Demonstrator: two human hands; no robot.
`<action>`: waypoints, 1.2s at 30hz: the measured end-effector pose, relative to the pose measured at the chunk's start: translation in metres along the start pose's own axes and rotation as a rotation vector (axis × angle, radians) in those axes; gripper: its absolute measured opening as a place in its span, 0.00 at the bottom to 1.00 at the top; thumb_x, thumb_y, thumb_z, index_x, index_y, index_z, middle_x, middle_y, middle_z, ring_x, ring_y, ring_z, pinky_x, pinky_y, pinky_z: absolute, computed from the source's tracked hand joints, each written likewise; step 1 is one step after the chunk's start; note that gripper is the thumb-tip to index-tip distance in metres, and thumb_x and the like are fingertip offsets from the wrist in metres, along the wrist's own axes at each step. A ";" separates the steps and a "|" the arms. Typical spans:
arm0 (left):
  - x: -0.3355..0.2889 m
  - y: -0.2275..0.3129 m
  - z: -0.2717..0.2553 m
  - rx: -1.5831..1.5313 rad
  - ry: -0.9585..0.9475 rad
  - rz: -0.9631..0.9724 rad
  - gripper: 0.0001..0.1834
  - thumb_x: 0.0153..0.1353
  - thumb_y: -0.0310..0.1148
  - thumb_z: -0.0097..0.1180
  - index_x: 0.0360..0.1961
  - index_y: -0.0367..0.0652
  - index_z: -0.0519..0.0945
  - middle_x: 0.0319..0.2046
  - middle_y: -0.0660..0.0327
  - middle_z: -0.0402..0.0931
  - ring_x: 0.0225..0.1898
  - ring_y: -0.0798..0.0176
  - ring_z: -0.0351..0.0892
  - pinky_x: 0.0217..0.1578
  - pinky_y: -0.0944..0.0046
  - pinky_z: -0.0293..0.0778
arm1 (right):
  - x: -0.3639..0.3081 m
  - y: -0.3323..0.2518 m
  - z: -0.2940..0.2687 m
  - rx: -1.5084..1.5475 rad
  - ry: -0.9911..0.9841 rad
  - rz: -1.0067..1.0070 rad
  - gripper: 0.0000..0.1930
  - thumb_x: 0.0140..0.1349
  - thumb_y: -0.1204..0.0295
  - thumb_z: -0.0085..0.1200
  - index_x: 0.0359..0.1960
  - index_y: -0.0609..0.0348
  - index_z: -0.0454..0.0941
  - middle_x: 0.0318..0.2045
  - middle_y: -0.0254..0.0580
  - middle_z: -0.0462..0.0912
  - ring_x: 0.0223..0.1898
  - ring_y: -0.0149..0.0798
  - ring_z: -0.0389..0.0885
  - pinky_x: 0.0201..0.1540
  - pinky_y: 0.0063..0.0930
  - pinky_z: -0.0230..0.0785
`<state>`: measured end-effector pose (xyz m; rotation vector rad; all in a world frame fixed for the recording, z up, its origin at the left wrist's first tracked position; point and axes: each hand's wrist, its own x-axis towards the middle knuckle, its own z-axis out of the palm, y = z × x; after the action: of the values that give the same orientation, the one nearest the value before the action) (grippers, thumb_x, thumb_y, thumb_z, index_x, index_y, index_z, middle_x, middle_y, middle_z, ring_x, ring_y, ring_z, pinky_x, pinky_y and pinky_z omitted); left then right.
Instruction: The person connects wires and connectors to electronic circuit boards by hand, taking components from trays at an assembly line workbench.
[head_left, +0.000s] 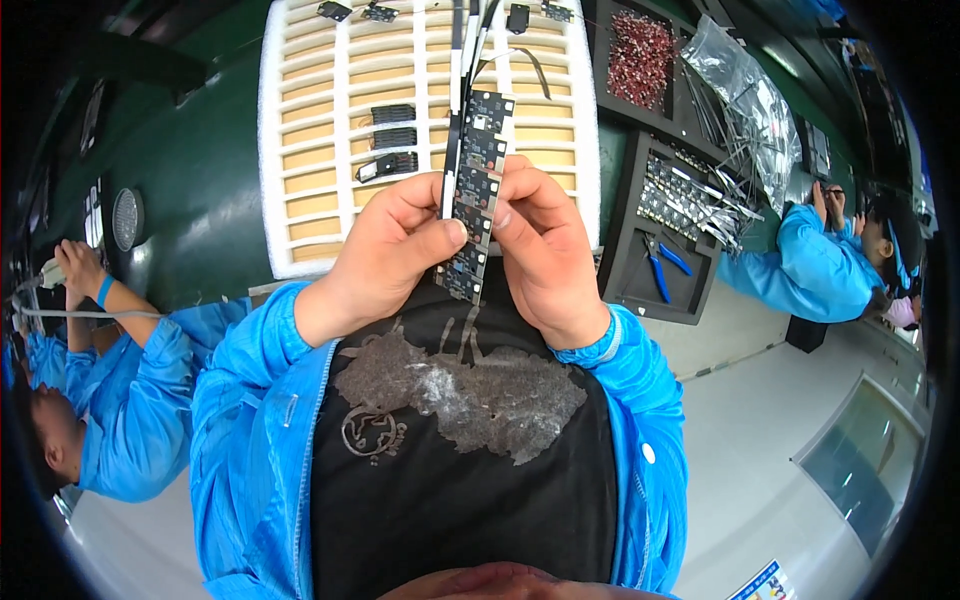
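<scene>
A long black panel of joined circuit boards (pixel 480 185) stands almost upright in the picture, held between my two hands in front of my chest. My left hand (pixel 395 245) is closed on its left edge, thumb lying across the face. On the other edge, the thumb and fingers of my right hand (pixel 547 245) pinch the panel. Thin black-and-white strips (pixel 456 110) run along its left side up past the top; whether they are attached I cannot tell. Beyond my hands lies a white foam tray (pixel 272 200) with narrow slots, several holding small black modules (pixel 393 138).
Right of the foam tray, a dark bin holds small red parts (pixel 640 60). A black tray (pixel 622 290) carries blue-handled pliers (pixel 656 270) and more circuit boards (pixel 680 200). A clear plastic bag (pixel 745 100) lies beside it. Co-workers in blue sleeves (pixel 140 410) sit on both sides.
</scene>
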<state>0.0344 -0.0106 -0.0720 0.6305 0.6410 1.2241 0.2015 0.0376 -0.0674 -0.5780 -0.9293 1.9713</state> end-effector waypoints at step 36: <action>-0.002 0.025 0.021 0.469 0.277 -0.003 0.03 0.68 0.26 0.52 0.42 0.41 0.73 0.30 0.69 0.81 0.21 0.86 0.67 0.18 0.81 0.61 | -0.016 -0.045 0.016 -1.290 -0.248 -0.185 0.07 0.59 0.85 0.54 0.36 0.62 0.73 0.31 0.44 0.74 0.35 0.47 0.72 0.39 0.33 0.66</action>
<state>0.0339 -0.0088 -0.0393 0.8532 1.1807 1.1739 0.2218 0.0334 -0.0214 -0.8729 -2.3059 1.0739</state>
